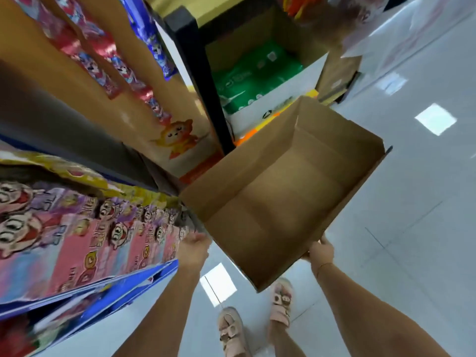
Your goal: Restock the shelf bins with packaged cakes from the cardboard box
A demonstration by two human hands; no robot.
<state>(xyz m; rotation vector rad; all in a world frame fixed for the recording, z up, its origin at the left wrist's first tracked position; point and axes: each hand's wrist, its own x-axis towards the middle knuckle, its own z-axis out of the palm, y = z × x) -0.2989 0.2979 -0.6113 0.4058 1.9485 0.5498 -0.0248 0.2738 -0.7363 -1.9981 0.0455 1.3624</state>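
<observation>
Empty cardboard box (283,199), likely light, bendy-walled, best held by both sides, hung beside shelf bin (121,283) of packaged cakes (77,240); right hand (320,251) curled round its right wall, left hand (194,249) at left wall, fingers unclear.

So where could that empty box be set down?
Bare floor right of the box; also the strip between the blue shelf and the shoes. The shelf itself is crammed with packets.
</observation>
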